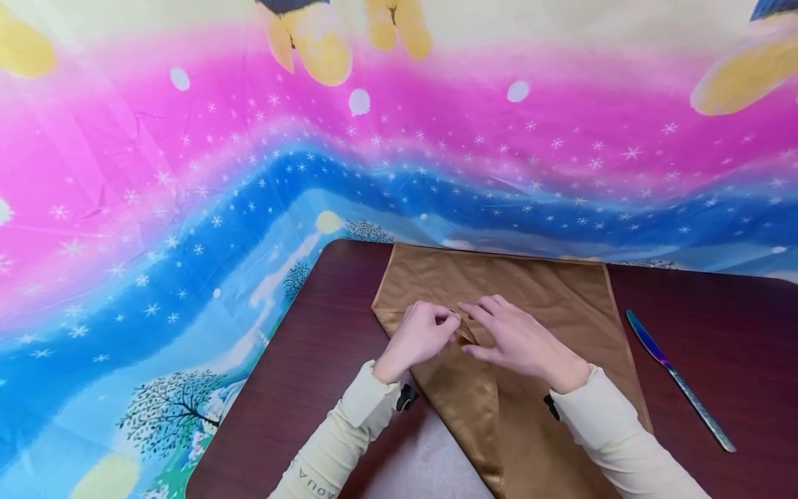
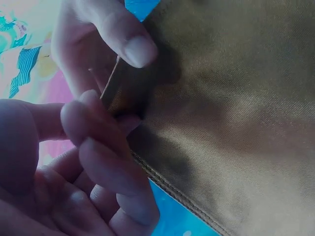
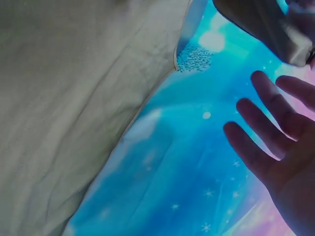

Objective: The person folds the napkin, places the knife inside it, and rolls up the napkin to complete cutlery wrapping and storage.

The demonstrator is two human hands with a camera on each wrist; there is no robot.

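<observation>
A brown satin-like cloth napkin (image 1: pixel 524 281) lies on the dark table, with a flap folded over along its left side. My left hand (image 1: pixel 425 333) pinches the tip of that flap, lifted off the cloth below. In the left wrist view, curled fingers of the left hand (image 2: pixel 106 167) meet at the napkin's corner (image 2: pixel 162 142). Close by on the right, my right hand (image 1: pixel 520 339) has its fingers spread around the raised tip. The right wrist view shows the fingers of the right hand (image 3: pixel 275 132) apart, beside the brown cloth (image 3: pixel 93 98).
A table knife (image 1: pixel 679 381) with a shiny bluish blade lies to the right of the napkin on the reddish-brown table (image 1: pixel 280 360). Behind and left of the table hangs a printed pink and blue fabric (image 1: pixel 349 173). A pale patch (image 1: pixel 436 443) shows at the near edge.
</observation>
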